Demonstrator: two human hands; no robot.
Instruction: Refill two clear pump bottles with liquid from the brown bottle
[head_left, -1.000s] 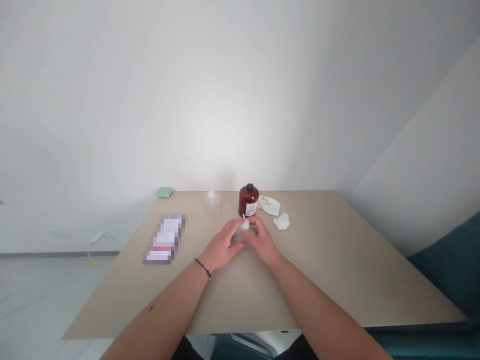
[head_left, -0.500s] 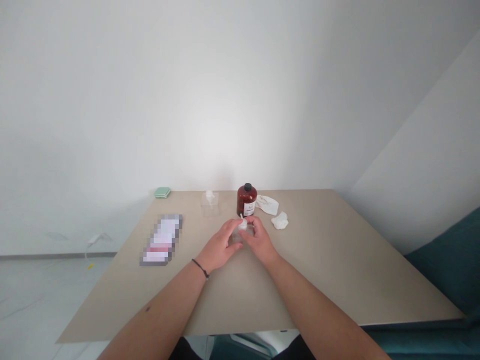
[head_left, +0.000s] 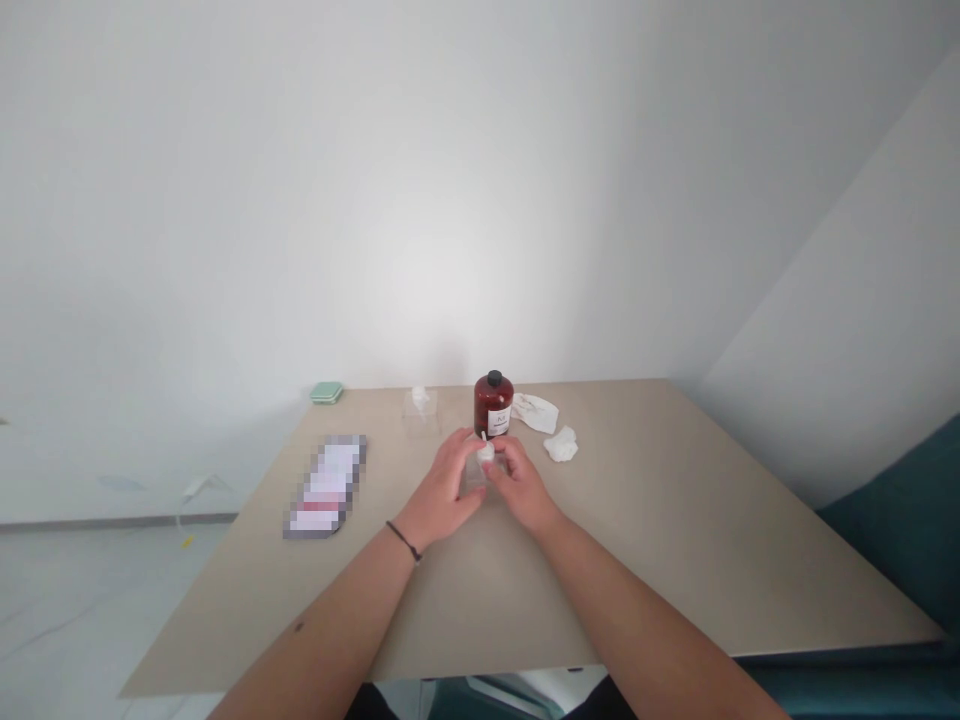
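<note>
Between my hands is a small clear container (head_left: 474, 474) with a round white top (head_left: 486, 453), from which a short, thin white spout sticks up. My left hand (head_left: 448, 492) is curved round the container's left side, its fingertips near the top and its thumb low in front. My right hand (head_left: 523, 488) pinches the white top from the right with thumb and fingers. My fingers hide much of the container. Just behind stands a brown bottle (head_left: 493, 402) with a black cap and a white label, upright.
A crumpled tissue (head_left: 561, 444) and a flatter tissue (head_left: 535, 411) lie right of the brown bottle. At the back left are a clear box (head_left: 420, 412) with white tissue and a green case (head_left: 326, 392). A blurred phone (head_left: 325, 488) lies left on the table (head_left: 660, 560).
My hands stay round the container, with only slight finger shifts at the white top. The whole view has moved slightly; the objects on the table keep their places.
</note>
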